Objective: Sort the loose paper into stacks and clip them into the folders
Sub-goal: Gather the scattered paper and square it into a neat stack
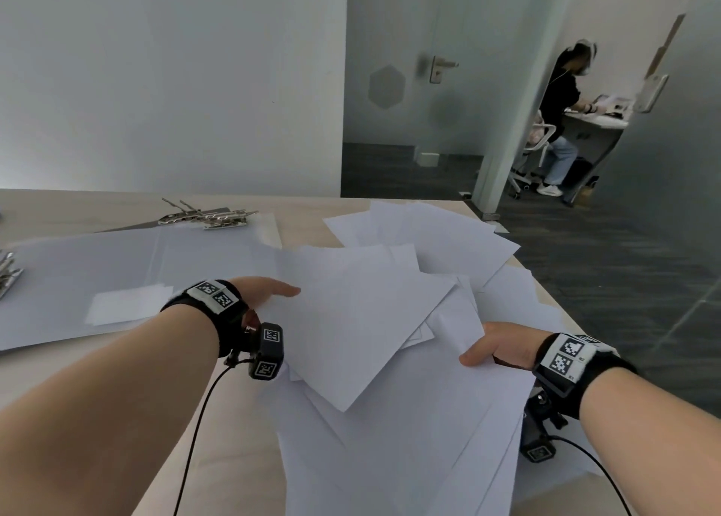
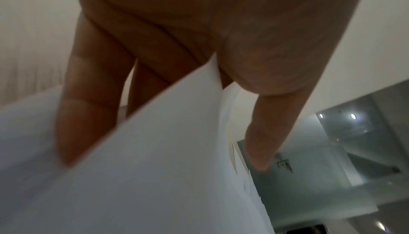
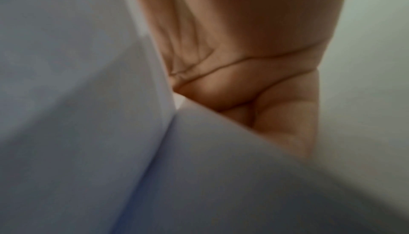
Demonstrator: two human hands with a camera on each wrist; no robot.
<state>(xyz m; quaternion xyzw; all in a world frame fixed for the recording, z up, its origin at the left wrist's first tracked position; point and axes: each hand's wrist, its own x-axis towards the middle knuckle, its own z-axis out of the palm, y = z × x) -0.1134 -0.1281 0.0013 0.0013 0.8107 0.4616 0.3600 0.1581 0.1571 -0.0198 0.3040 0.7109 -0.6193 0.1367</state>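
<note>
A loose pile of white paper [image 1: 390, 457] covers the right half of the table. Above it I hold a handful of skewed sheets [image 1: 363, 320] from both sides. My left hand [image 1: 286, 293] pinches their left edge, thumb on top. In the left wrist view the fingers [image 2: 84, 115] lie under the sheets [image 2: 166, 176] and the thumb [image 2: 265, 132] is on the other side. My right hand [image 1: 478, 353] grips the right edge with its thumb on top; the right wrist view is blurred and shows paper [image 3: 88, 115] tucked against the palm. A grey open folder [image 1: 117, 273] lies to the left.
Metal lever clips [image 1: 210, 217] stick up at the folder's far edge, and another clip [image 1: 7, 277] sits at the far left. The table [image 1: 97, 398] ends close to the right of the pile. Another person [image 1: 562, 117] sits at a desk beyond the doorway.
</note>
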